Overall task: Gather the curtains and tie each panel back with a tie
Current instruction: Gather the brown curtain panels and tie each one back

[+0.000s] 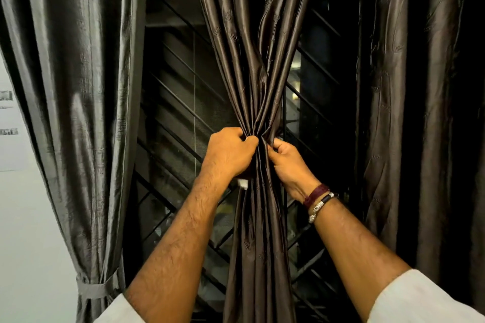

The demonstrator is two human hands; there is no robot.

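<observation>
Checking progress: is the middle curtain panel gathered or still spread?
Gathered: both hands, left hand and right hand, grip the middle panel into one narrow bunch.

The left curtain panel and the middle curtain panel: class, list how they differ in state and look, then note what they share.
1. The left curtain panel is already bound low down by a tie; the middle curtain panel has no tie showing and is bunched by the left hand and right hand.
2. The left panel looks paler and grey; the middle one darker and brown.
Both are glossy, pleated fabric, gathered narrow.
</observation>
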